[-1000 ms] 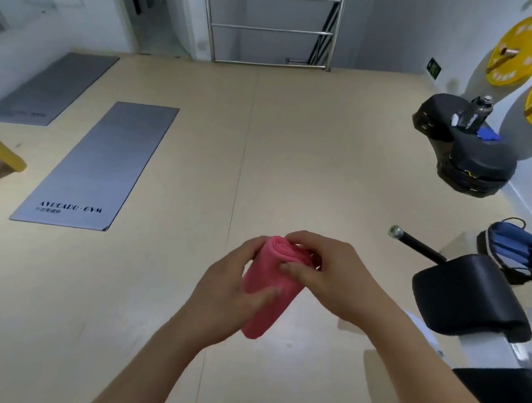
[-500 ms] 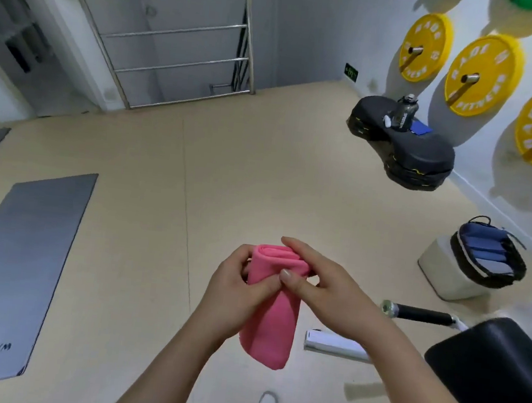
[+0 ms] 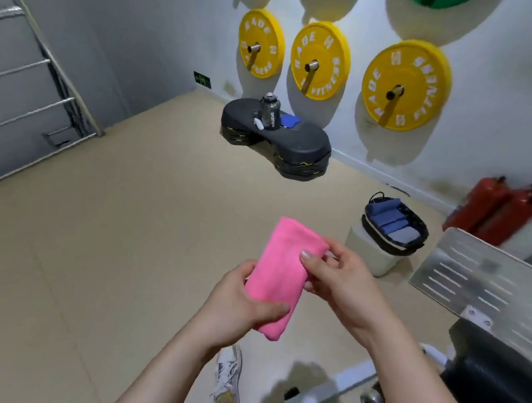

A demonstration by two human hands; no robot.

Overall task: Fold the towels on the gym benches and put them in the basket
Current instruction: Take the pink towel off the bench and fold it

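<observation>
Towel: you hold a small pink folded cloth towel (image 3: pixel 283 275) in the air, in front of you, over the tan floor (image 3: pixel 123 235).
Left hand: your left hand (image 3: pixel 240 310) wraps round the low end of the towel, thumb across the front, gripping it.
Right hand: your right hand (image 3: pixel 338 281) pinches the top right edge of the towel between thumb and fingers.
Basket: the dark round woven basket (image 3: pixel 394 224) sits at about 2 o'clock from the towel, on a pale stool (image 3: pixel 367 254). Folded blue towels (image 3: pixel 387 219) already lie side by side in it.
Step now: I think the folding is about done, and the next job is carrying it over.
How to do it well: keep both ends pressed so the fold does not fall open. Walk close to the basket before you let go.
Placing: aim for the free spot beside the blue ones, and lay it flat.
Watch out: a black padded bench (image 3: pixel 501 383) sits at 4 o'clock, with its metal foot (image 3: pixel 329 395) near your white shoe (image 3: pixel 228 378). Step round it.
</observation>
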